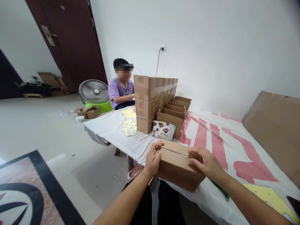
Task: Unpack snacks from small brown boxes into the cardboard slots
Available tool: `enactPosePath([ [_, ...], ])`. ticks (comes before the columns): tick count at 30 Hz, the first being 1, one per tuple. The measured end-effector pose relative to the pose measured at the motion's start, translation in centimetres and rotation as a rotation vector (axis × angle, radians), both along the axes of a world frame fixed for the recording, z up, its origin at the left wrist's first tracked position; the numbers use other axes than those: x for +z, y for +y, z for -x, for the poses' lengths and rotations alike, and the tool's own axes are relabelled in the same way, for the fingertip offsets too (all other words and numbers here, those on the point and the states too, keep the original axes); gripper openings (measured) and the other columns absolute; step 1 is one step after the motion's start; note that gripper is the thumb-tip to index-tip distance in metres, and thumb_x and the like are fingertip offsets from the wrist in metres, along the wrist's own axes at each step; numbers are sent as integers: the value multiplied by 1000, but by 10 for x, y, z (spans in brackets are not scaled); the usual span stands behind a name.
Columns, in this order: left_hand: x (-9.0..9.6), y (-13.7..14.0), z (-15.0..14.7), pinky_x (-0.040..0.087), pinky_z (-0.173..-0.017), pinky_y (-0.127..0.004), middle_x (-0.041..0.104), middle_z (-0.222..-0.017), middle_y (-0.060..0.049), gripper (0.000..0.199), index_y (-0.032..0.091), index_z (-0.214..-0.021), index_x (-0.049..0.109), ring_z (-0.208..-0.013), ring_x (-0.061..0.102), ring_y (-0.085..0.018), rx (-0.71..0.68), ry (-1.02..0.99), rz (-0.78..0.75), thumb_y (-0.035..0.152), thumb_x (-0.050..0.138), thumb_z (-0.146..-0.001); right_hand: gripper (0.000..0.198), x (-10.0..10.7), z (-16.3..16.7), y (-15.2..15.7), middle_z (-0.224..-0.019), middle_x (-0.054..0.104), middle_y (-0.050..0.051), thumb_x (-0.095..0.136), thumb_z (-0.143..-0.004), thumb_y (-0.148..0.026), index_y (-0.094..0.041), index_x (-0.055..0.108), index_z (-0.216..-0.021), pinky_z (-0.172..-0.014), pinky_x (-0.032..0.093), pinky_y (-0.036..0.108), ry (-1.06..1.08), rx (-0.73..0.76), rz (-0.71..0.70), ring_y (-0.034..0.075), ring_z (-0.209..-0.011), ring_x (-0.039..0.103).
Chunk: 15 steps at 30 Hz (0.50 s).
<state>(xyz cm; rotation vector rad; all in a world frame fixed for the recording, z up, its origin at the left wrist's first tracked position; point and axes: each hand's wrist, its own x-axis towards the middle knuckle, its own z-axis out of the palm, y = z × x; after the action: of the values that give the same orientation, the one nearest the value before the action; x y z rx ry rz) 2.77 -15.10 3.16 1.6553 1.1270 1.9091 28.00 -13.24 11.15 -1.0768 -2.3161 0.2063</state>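
Observation:
A brown cardboard box [177, 165] sits at the table's near edge, its top flaps folded down to a narrow seam. My left hand [153, 158] grips its left end, fingers curled over the top edge. On the right end, my right hand [202, 159] rests with thumb and fingers over the top near the seam. Just beyond the box lies a printed "Super Meal" packet [163, 130], leaning against a row of open cardboard boxes [172, 120]. Beside these rises a stack of taped boxes [143, 107].
A white cloth with pink markings covers the table [194, 137]. Yellow printed sheets [131, 127] lie at its left. A large cardboard panel [274, 131] stands at right. Behind the stack sits a person in a purple shirt [119, 90], near a fan [93, 91].

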Motion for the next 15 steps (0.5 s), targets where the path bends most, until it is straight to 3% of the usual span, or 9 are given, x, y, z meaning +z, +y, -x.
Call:
enactPosePath([
  [3,2,-1,-1,36,-102,-46,61,-108,-9,19,19,-101,51,-117,52,-25,-1,-6,0,19,45,-83,18,-1,16,-2,-98,70,4,53,-88,-34,-23,66,-95,-86,49,36,-9,75,8,21,-94,63],
  [8,4,-2,-1,37,-101,-47,61,-108,-9,17,19,-99,51,-117,52,-25,5,-6,8,19,44,-83,22,-7,19,4,-85,68,4,42,-93,-29,-21,61,-85,-76,49,36,32,51,-68,20,-80,62],
  [12,3,-3,0,36,-103,-48,60,-110,-10,18,20,-101,51,-118,51,-25,12,17,14,20,44,-84,16,-10,0,-4,-91,67,4,43,-93,-29,-22,57,-90,-76,49,33,232,-35,-72,19,-85,62],
  [15,2,-3,2,36,-103,-48,60,-112,-10,18,20,-101,51,-119,51,-25,5,31,20,22,45,-84,12,-15,-30,-16,-94,66,5,46,-92,-27,-23,56,-93,-80,48,34,248,-90,-156,20,-91,61],
])
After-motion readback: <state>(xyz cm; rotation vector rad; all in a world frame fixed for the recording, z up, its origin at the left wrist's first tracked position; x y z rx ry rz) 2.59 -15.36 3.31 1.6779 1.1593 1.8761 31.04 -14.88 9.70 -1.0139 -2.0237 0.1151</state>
